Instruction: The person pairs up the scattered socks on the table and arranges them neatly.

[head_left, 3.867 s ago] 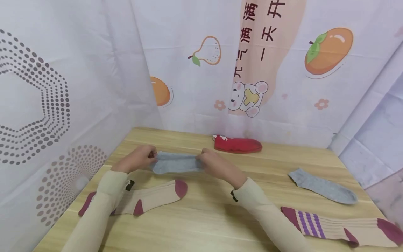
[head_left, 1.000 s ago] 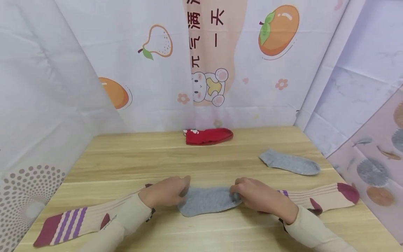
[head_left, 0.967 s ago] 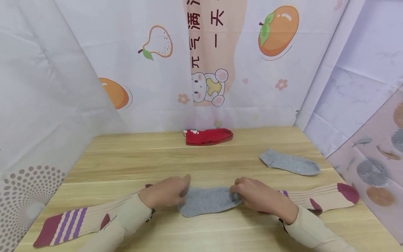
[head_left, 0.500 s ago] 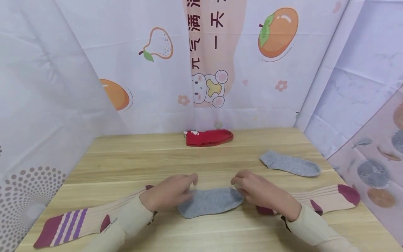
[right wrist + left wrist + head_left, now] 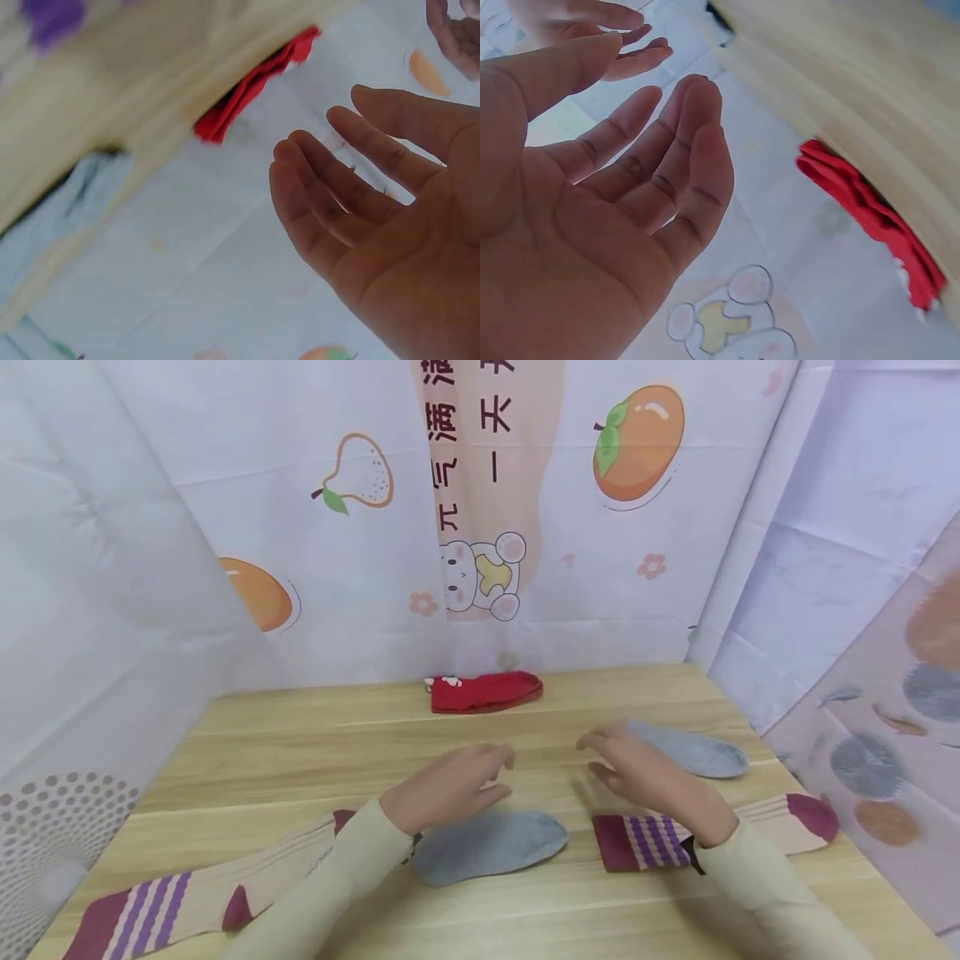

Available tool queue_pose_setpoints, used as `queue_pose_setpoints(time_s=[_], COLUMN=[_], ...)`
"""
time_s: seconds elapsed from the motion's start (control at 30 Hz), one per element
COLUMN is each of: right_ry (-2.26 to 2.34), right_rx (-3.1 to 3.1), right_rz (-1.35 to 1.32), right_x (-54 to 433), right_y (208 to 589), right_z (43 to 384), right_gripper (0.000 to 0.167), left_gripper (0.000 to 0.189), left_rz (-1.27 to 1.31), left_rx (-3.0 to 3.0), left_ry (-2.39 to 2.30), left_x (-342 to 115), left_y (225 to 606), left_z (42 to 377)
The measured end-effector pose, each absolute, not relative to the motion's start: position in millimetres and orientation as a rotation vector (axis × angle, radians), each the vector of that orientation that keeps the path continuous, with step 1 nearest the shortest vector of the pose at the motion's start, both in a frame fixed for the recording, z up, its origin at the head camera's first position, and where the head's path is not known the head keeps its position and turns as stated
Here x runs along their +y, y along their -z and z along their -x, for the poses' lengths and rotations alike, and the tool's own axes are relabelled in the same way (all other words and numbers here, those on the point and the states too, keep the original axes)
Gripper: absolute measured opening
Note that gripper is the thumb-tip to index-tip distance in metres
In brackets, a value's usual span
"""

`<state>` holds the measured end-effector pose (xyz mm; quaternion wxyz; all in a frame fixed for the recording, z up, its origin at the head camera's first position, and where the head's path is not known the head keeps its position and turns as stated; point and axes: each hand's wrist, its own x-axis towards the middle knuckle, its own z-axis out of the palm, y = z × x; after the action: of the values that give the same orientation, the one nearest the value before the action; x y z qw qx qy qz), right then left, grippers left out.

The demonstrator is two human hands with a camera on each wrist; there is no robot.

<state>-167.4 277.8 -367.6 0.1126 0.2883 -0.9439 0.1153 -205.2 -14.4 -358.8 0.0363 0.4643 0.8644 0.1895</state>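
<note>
My left hand [image 5: 453, 787] hovers above the near grey sock [image 5: 491, 850], fingers loosely bent and holding nothing. The left wrist view shows its bare palm [image 5: 577, 240]. To the right, my right hand [image 5: 652, 777] is raised with relaxed fingers, its palm [image 5: 420, 262] bare in the right wrist view. It partly covers the far grey sock [image 5: 708, 755], and its wrist crosses a cream sock with purple stripes and maroon ends [image 5: 618, 843]. A matching striped sock [image 5: 202, 893] lies at the left, partly behind my left sleeve.
At the back of the wooden table [image 5: 322, 735] lies a red sock [image 5: 487, 692], close to the printed curtain [image 5: 360, 552]. White curtains also stand along the left and right sides.
Earlier both hands stretched the near grey sock, then laid it flat on the table. My hands have let go of it and lifted; the right has moved farther forward and right.
</note>
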Motion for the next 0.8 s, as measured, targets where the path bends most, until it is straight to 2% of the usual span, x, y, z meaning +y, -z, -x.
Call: queue_pose_setpoints(time_s=[0.23,0.53,0.8], right_ry=[-0.357,-0.411,-0.417], right_rx=[-2.872,-2.944,-3.003], right_rz=[-0.681,-0.527,-0.41], right_x=[313,364,396], right_y=[353,345,351], right_z=[176,185,192], right_gripper=[0.029,0.033,0.033], left_gripper=[0.026,0.019,0.02], left_rz=[-1.485,-1.723,-1.705], left_rx=[2.674,2.574,2.53], left_ry=[-0.545,-0.647,-0.608], left_x=[37,89,121], left_y=[350,342,355], left_z=[221,230,239])
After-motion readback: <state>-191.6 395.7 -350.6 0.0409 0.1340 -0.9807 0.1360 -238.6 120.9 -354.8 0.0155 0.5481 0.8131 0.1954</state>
